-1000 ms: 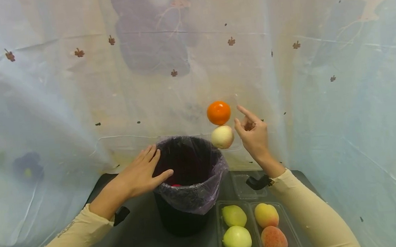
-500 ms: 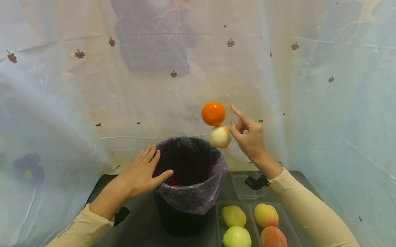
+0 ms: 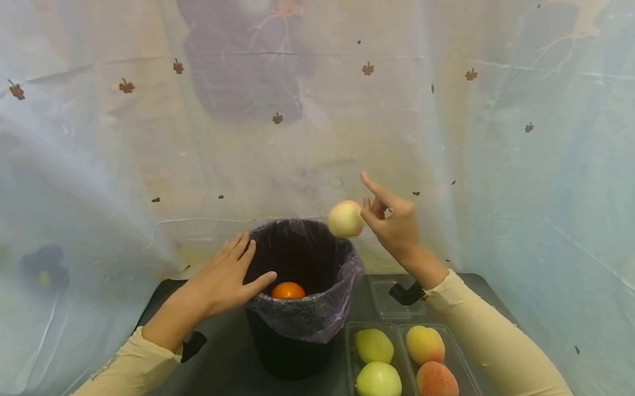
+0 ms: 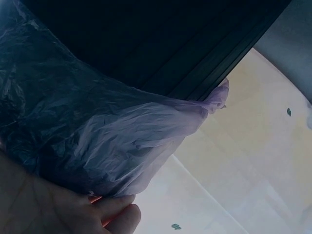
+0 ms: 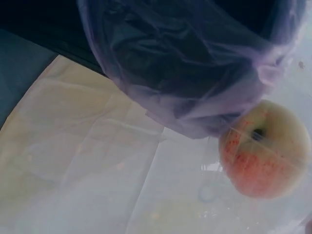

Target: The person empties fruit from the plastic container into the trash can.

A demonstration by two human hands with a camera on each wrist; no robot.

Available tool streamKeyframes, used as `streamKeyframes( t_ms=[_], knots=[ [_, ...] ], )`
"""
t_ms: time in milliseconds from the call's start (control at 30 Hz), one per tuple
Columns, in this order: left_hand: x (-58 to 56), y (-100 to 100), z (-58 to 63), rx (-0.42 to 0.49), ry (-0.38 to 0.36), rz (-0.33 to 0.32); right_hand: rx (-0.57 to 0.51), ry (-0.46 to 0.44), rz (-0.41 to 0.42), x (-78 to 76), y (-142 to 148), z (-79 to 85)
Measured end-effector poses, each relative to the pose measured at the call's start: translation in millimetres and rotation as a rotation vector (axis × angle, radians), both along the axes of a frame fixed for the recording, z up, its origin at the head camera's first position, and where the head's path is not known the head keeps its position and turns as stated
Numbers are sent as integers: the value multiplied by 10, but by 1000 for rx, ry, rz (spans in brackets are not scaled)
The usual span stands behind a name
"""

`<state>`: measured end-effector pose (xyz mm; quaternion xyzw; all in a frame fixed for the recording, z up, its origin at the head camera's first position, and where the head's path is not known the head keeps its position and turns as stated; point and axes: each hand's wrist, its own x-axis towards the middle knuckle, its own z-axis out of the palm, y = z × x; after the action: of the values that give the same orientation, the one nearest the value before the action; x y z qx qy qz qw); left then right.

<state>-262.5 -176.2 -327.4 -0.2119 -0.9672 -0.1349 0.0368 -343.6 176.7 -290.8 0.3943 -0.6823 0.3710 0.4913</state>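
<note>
My left hand [image 3: 225, 277] rests with straight fingers on the near left rim of a black bin [image 3: 290, 349] lined with a purplish bag [image 4: 126, 141]. Over the bin's right side, my right hand [image 3: 395, 223] pinches a clear plastic box between thumb and fingers, its index finger stretched out. The box is nearly invisible against the backdrop. A pale, red-blushed apple [image 3: 346, 219] is at the box, close above the bin's rim; the right wrist view shows this apple [image 5: 265, 151] through the plastic. Inside the bin, near the front rim, a glossy orange fruit [image 3: 288, 290] shows its top.
Two clear boxes stand front right on the dark table [image 3: 214, 380]. One holds two green fruits [image 3: 378, 384], the other two peaches [image 3: 437, 385]. Behind them lies another clear container [image 3: 395, 297]. A printed plastic sheet [image 3: 311, 111] hangs around the table.
The orange fruit has dropped from the clear box into the bin. My right hand has shifted left with the box, and the apple has moved left with it. The left hand stays put.
</note>
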Motion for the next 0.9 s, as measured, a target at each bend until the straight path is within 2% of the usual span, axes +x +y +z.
streamKeyframes(
  t_ms=[133, 233, 467, 700, 900],
  knots=[
    [6, -1, 3, -3, 4, -2, 51, 88, -33, 20, -41, -4],
    [7, -3, 4, -3, 5, -4, 48, 101, -40, 23, -58, -16],
    [2, -2, -6, -3, 11, -5, -101, -31, 5, 41, -10, -91],
    [-5, 8, -11, 0, 4, -1, -273, -197, 16, 268, 98, -106],
    [-9, 5, -8, 3, 6, 5, -375, -266, 52, 347, 232, -140]
  ],
)
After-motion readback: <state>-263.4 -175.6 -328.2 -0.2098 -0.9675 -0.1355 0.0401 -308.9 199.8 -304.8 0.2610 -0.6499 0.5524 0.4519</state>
